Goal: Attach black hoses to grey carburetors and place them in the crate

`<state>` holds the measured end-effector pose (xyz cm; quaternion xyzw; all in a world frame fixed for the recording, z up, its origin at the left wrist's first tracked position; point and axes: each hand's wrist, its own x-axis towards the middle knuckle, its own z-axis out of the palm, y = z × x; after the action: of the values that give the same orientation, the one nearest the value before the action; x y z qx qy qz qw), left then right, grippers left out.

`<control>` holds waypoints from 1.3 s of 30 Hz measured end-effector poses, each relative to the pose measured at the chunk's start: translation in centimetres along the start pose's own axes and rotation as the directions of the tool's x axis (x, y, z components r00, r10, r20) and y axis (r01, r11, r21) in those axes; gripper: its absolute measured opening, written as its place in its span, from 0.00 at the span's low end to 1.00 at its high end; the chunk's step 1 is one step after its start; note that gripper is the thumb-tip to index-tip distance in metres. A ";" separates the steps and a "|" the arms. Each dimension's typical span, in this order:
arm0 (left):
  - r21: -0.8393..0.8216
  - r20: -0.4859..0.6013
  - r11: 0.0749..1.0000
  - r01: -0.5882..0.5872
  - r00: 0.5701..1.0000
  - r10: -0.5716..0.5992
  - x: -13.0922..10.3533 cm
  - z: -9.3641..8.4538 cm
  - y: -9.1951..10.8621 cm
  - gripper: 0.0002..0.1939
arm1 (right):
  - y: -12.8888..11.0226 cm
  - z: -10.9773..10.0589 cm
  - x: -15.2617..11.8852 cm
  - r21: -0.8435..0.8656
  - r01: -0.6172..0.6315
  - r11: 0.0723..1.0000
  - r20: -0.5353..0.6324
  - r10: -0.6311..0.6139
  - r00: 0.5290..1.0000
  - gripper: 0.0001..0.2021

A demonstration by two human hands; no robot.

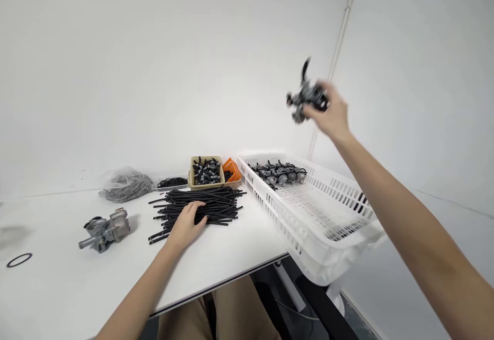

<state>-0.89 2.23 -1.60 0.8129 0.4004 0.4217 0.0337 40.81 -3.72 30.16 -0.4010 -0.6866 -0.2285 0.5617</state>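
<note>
Up it sits in the right hand [332,112], a grey-and-black metal part [306,96], gripped between thumb and fingers, high in the air and well clear of the white basket [283,221] below! It's blurred, but the body looks stiff and fairly weighty for its size, so the solid casing is the place to hold; that black hose [305,69] looks soft and would likely bend under a pull. And look how it points: hose curving upward, a small knobbly end out to the left, though the blur hides the body's exact long axis. Down on the worktop [227,250], the left hand [187,226] lies over the black tubes [219,203], thumb apart from the fingers; whether it grips one, I can't tell. Those tubes look light, bendy and apt to roll, best taken near mid-length, and their long axes run roughly left to right, a few lying askew.
</note>
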 end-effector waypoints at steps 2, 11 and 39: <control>0.008 0.004 1.000 -0.011 1.000 0.011 -0.1 0.0 0.0 0.14 | 2.5 2.0 -4.4 -0.103 -0.202 0.974 0.251 0.222 0.942 0.32; 0.007 0.046 0.999 -0.043 0.998 0.043 -0.3 0.3 0.1 0.12 | 11.1 8.8 -17.9 -0.508 -0.465 0.725 0.645 0.678 0.354 0.32; -0.044 0.143 0.999 -0.011 0.990 0.017 -0.6 -0.1 1.3 0.10 | 10.1 10.7 -19.5 -0.126 -0.907 0.402 0.488 0.821 0.296 0.34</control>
<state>-0.35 0.93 -1.41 0.8431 0.3819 0.3708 0.0769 43.56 4.52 7.34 -0.6988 -0.4911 0.2789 0.4390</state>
